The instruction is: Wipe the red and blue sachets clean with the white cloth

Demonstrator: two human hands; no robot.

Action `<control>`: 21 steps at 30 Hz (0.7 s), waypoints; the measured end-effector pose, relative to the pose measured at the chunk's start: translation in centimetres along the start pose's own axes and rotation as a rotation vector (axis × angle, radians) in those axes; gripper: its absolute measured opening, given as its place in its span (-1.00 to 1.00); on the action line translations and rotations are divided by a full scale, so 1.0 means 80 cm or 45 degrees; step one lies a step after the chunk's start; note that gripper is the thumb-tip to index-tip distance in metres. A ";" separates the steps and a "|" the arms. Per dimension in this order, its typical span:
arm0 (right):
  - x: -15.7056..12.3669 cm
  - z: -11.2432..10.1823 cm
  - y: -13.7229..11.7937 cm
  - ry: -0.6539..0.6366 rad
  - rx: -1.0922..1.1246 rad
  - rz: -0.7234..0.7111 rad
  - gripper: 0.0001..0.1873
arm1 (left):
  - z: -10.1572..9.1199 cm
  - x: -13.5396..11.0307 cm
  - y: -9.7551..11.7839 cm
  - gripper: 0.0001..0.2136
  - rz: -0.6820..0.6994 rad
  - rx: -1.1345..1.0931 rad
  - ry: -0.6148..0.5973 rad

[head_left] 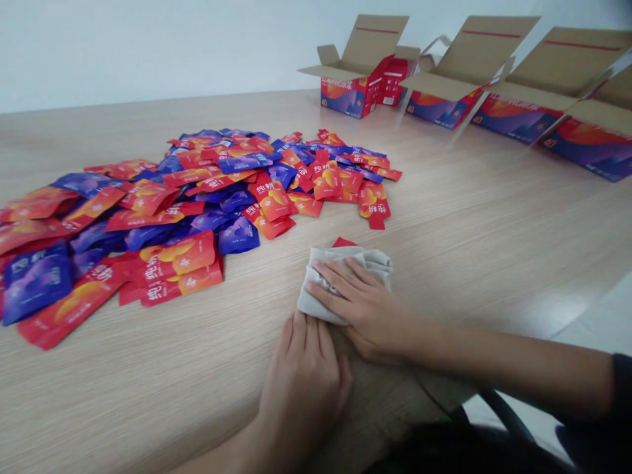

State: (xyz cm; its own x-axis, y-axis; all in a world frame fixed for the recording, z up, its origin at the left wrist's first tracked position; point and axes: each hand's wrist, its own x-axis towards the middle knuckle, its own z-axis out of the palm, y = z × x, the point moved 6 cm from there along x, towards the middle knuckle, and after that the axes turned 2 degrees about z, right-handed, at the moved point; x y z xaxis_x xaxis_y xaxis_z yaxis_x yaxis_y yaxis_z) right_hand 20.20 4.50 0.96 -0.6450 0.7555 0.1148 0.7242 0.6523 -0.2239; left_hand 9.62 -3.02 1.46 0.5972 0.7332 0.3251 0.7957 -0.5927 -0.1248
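Head cam: folded grey cloth [315, 305] lies under R hand [369, 308].

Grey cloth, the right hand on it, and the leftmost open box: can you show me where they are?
Grey cloth [316, 303]: head view, its lower left part.
Right hand [364, 304]: head view, back of the hand.
Leftmost open box [343, 100]: head view, its printed front.

Table [464, 257], pale and wood-grained, before a plain bluish-white wall [148, 49]; light floor [609, 329] at lower right; soft sheen along the table's right side.
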 end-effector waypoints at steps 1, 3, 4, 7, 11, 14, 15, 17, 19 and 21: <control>0.001 0.000 0.000 -0.013 0.009 -0.013 -0.33 | -0.001 0.000 0.000 -0.50 0.005 0.008 0.001; 0.001 -0.008 0.017 0.081 -0.011 0.222 -0.37 | -0.002 0.001 0.001 -0.50 0.010 0.021 0.003; 0.000 -0.010 0.024 0.108 -0.018 0.309 -0.37 | -0.002 0.001 0.001 -0.50 0.013 0.028 0.004; 0.003 -0.004 0.010 -0.018 0.025 -0.024 -0.30 | -0.003 0.000 0.002 -0.51 0.022 0.062 0.012; 0.012 -0.011 0.027 0.071 0.009 0.084 -0.35 | -0.003 -0.001 0.002 -0.52 0.009 0.097 0.016; 0.017 -0.007 0.019 0.024 0.034 -0.128 -0.32 | -0.004 -0.002 0.003 -0.53 0.030 0.116 0.018; 0.018 -0.004 0.015 -0.016 0.041 -0.208 -0.31 | -0.004 -0.002 0.003 -0.53 0.035 0.121 0.018; 0.020 -0.007 0.024 0.031 0.019 -0.079 -0.32 | -0.003 -0.002 0.001 -0.52 0.037 0.127 0.018; 0.019 -0.008 0.031 0.060 -0.001 -0.011 -0.32 | -0.003 -0.002 0.000 -0.52 0.048 0.127 0.015; 0.015 -0.004 0.021 -0.024 0.030 -0.212 -0.29 | -0.003 -0.002 0.000 -0.53 0.063 0.127 0.011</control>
State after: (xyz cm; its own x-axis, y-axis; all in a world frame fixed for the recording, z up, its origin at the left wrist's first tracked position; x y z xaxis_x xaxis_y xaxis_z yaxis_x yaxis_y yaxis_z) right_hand 20.73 6.56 1.01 -0.7601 0.6358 0.1342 0.6012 0.7665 -0.2259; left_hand 9.49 -3.20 1.62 0.6356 0.7008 0.3239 0.7715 -0.5919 -0.2334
